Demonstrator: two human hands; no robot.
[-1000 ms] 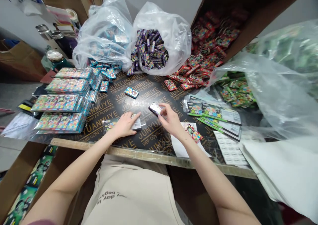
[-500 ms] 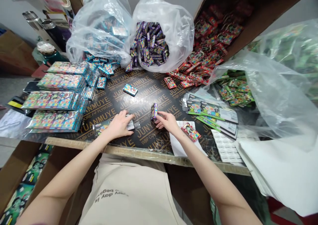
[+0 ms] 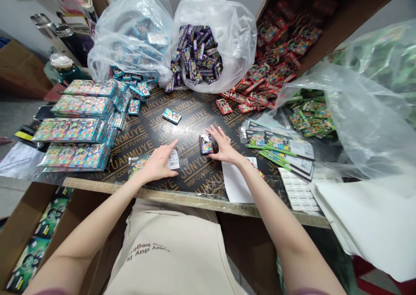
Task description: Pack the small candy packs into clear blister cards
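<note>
A small purple-black candy box (image 3: 206, 144) lies printed face up on the dark tabletop. Beside it is my right hand (image 3: 223, 146), fingers spread, thumb and fingertips close to the box's right side. My left hand (image 3: 160, 162) rests over a flat clear package with a green-and-black printed card (image 3: 138, 161), thumb and index finger apart. The card's white barcode label (image 3: 173, 159) shows between them. A blue box (image 3: 171, 116) lies alone farther back. Under my right forearm, a red packet (image 3: 260, 170) is mostly hidden, next to a white paper sheet (image 3: 235, 184).
Stacked clear packs (image 3: 74, 130) stand at left. Along the back are plastic bags of blue boxes (image 3: 139, 47) and purple boxes (image 3: 203, 58), then a carton of red boxes (image 3: 266, 69). At right lie green packets (image 3: 312, 117), printed cards (image 3: 282, 145) and a sticker sheet (image 3: 297, 191).
The purple box has gone from standing on edge in my right fingers to lying face up. My right hand has opened and moved slightly up; my left thumb and index finger have spread.
</note>
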